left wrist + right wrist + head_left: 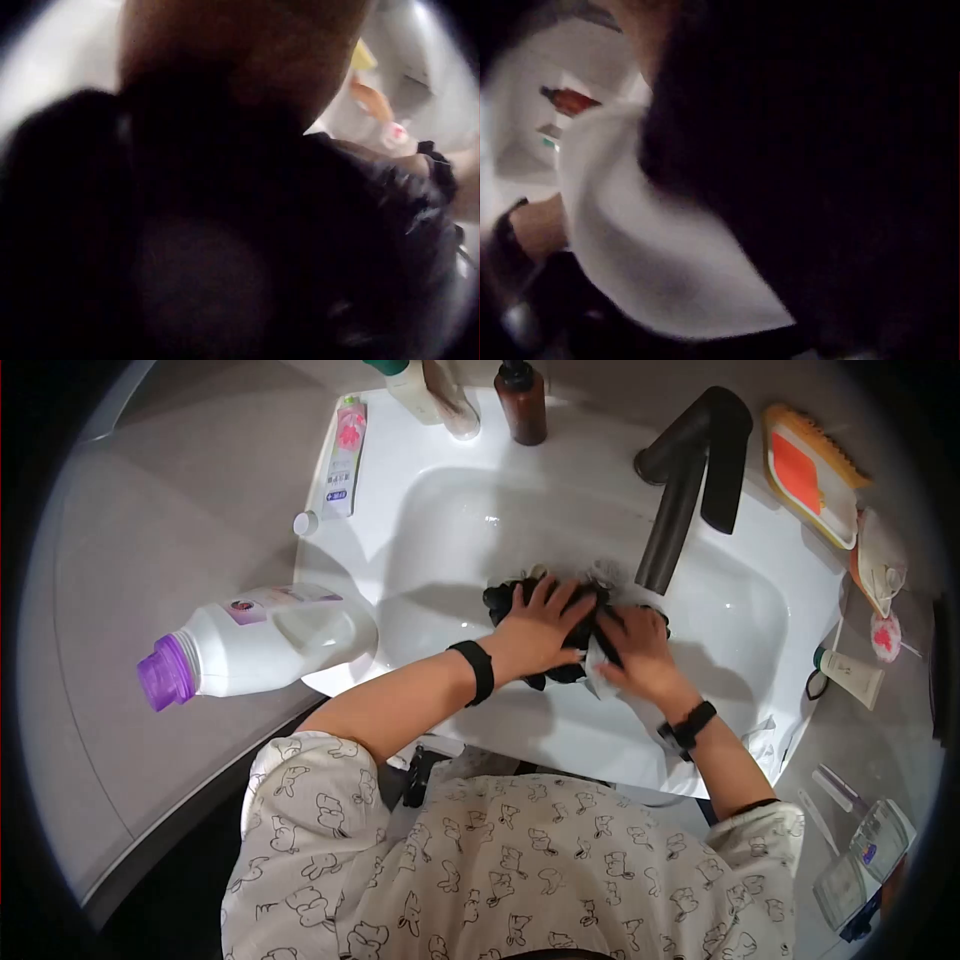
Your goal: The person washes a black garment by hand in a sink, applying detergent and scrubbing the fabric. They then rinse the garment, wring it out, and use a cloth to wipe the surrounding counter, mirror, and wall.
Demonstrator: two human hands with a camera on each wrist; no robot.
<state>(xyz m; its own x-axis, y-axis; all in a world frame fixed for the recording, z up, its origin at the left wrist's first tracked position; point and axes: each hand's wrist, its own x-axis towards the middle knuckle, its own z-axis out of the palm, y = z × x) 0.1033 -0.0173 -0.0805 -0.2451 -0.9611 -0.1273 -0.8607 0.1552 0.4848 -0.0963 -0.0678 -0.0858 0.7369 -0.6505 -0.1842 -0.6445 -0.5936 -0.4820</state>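
A bunched black-and-white cloth (560,669) lies in the white sink (450,530), near the faucet's spout. Spread fingers of my left hand (537,632) press on its dark part from above. Just beside it, my right hand (642,655) grips the cloth, with dark fabric between thumb and fingers. Dark, wet-looking fabric (390,195) fills much of the left wrist view. In the right wrist view a pale fold (652,247) lies against dark material. Fingertips are partly hidden in the folds.
A black faucet (675,510) reaches over the sink. A white detergent bottle with a purple cap (165,672) lies at the left rim. Along the back stand a brown pump bottle (522,405) and a pink-flowered tube (345,460). A brush (815,475) lies at the right.
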